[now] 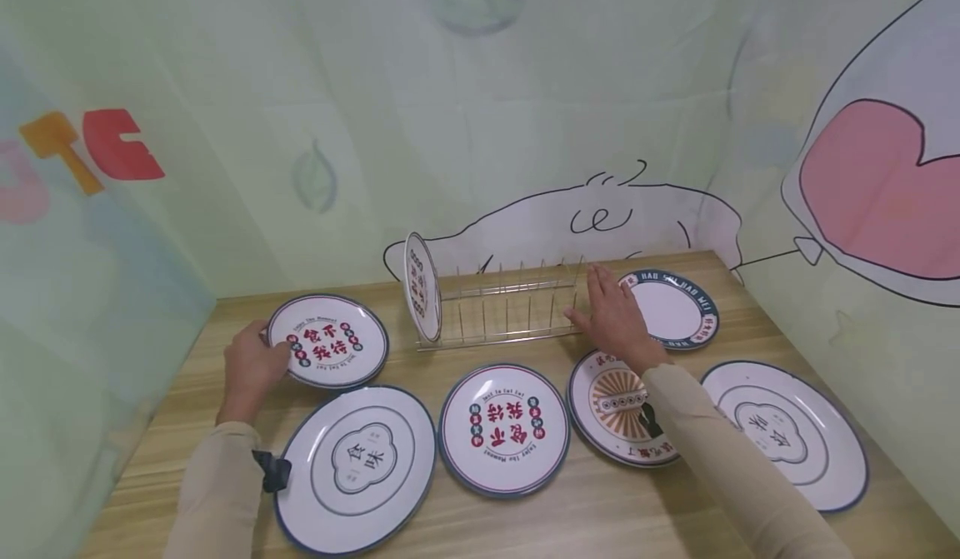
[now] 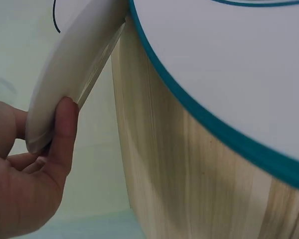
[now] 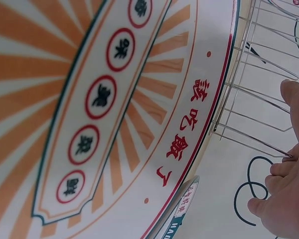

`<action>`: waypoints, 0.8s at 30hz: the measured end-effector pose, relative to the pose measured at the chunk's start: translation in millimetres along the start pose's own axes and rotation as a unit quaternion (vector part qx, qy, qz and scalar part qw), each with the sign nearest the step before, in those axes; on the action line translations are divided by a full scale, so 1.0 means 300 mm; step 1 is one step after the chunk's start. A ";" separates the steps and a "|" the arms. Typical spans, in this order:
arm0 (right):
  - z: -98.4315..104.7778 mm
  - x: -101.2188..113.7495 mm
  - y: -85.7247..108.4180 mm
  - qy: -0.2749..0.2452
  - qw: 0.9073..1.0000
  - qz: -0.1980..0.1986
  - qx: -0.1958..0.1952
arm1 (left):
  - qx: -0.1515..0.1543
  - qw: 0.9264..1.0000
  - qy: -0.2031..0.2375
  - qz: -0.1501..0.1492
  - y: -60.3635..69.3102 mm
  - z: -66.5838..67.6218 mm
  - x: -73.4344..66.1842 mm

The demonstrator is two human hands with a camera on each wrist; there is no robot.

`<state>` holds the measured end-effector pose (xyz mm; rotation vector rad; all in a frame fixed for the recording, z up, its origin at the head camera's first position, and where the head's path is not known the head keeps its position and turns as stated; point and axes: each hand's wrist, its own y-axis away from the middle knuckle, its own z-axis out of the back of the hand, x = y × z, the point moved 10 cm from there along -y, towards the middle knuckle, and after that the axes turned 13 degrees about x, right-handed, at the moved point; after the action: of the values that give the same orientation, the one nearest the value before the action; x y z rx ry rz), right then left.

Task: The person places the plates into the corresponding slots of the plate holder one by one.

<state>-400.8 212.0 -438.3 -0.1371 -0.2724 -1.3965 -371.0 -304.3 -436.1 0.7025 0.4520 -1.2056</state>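
Note:
A plate with red lettering (image 1: 327,341) is pinched at its left edge by my left hand (image 1: 255,367), thumb on top; in the left wrist view the hand (image 2: 35,174) grips the plate's rim (image 2: 74,64), which is tilted off the table. My right hand (image 1: 615,313) touches the right end of the wire rack (image 1: 495,338) with its fingers extended; the right wrist view shows the hand (image 3: 289,169) against the rack's wires (image 3: 254,89). One small plate (image 1: 423,286) stands upright in the rack's left end.
Around the front lie a large oval plate (image 1: 300,492), a red-lettered plate (image 1: 504,467), an orange-rayed plate (image 1: 592,409) and another large plate (image 1: 832,459). A blue-rimmed plate (image 1: 667,309) lies right of the rack. Printed cloth (image 1: 375,151) hangs behind the table.

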 end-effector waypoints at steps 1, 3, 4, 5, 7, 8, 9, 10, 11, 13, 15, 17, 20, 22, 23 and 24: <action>0.000 0.000 0.000 0.000 1.000 0.001 -0.001 | -0.003 1.000 -0.002 -0.003 0.003 0.002 -0.006; 0.002 0.002 0.000 0.001 1.000 0.002 -0.003 | -0.009 1.000 0.000 -0.010 0.009 0.007 -0.019; 0.002 0.004 0.000 0.003 1.000 0.003 -0.003 | -0.013 1.000 0.001 -0.014 0.012 0.010 -0.026; 0.002 0.005 -0.001 0.003 1.000 0.003 -0.003 | -0.017 1.000 0.002 -0.018 0.015 0.013 -0.031; 0.003 0.006 0.000 0.000 1.000 0.002 -0.003 | -0.025 0.999 0.003 -0.027 0.021 0.020 -0.043; 0.004 0.007 0.001 -0.001 1.000 0.002 -0.003 | -0.030 0.999 0.005 -0.030 0.024 0.024 -0.050; 0.005 0.008 0.002 0.000 1.000 0.001 -0.003 | -0.034 0.999 0.006 -0.033 0.028 0.027 -0.055; 0.004 0.007 0.003 0.000 1.000 0.000 -0.002 | -0.038 0.999 0.006 -0.037 0.031 0.031 -0.062; 0.004 0.006 0.003 -0.002 1.000 -0.001 -0.002 | -0.043 0.998 0.004 -0.041 0.036 0.035 -0.071; 0.005 0.007 0.005 0.001 1.000 -0.002 -0.002 | -0.053 0.997 -0.002 -0.051 0.047 0.043 -0.090; 0.004 0.007 0.005 0.005 1.000 -0.002 -0.003 | -0.062 0.996 -0.013 -0.063 0.061 0.050 -0.111; 0.005 0.009 0.006 0.007 1.000 -0.002 -0.004 | -0.073 0.994 -0.028 -0.078 0.079 0.057 -0.136; 0.005 0.008 0.006 0.007 1.000 -0.001 -0.006 | -0.089 0.990 -0.044 -0.098 0.108 0.066 -0.173; 0.006 0.008 0.006 0.005 1.000 -0.002 -0.005 | -0.100 0.988 -0.054 -0.108 0.129 0.074 -0.198; 0.007 0.008 0.006 0.003 1.000 -0.001 -0.005 | -0.107 0.986 -0.059 -0.113 0.140 0.079 -0.210; 0.008 0.008 0.005 0.001 1.000 -0.001 -0.005 | -0.113 0.985 -0.063 -0.117 0.151 0.084 -0.222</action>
<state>-399.1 210.6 -435.4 -0.1429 -0.2643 -1.4009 -349.9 -267.9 -363.1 0.3831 0.5656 -1.3847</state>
